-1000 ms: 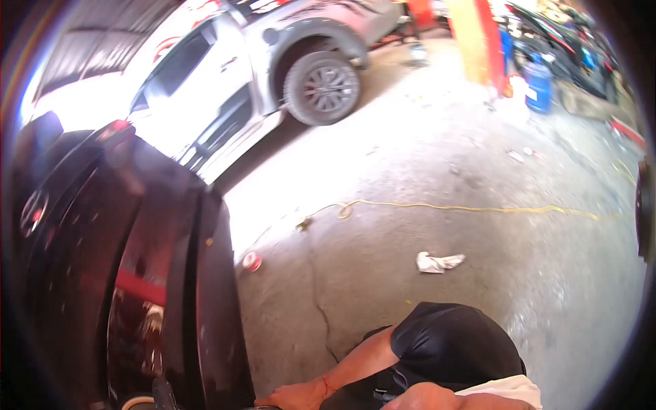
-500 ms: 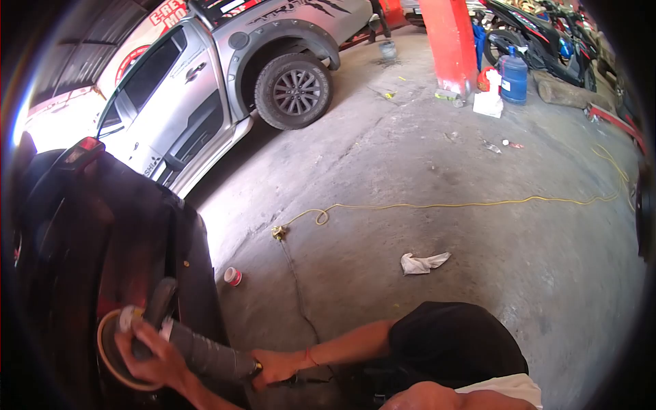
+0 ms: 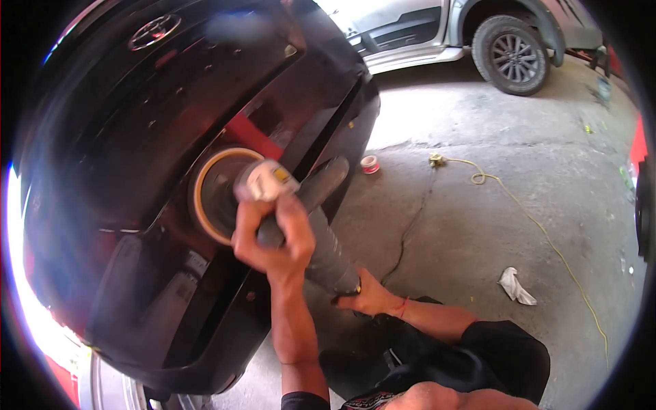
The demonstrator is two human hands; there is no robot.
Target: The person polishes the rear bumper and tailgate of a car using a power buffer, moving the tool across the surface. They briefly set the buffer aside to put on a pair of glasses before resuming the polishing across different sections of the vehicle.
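Note:
Both my hands are on a corded car polisher [image 3: 331, 256] with a grey body and a pale head. My left hand [image 3: 277, 239] is closed round a dark grip beside the head, thumb and fingers curled over it. At the rear end of the body, my right hand [image 3: 374, 295] wraps the handle; a red string circles that wrist. The polisher's round pad [image 3: 200, 195], edged in yellow-tan, lies against the back of a dark car [image 3: 171, 116]. A second dark handle [image 3: 326, 183] sticks out from the head towards the right.
A dark cord [image 3: 412, 236] runs across the concrete floor to a plug joint [image 3: 436, 161] on a yellow extension cord [image 3: 540, 222]. A red-and-white tub [image 3: 370, 164] stands near the car. A white cloth [image 3: 516, 285] lies on the right. Behind is a silver pickup [image 3: 403, 31].
My view has swung left, bringing far more of the dark car's back into sight. Both hands keep hold of the polisher, whose pad now shows more fully against the panel.

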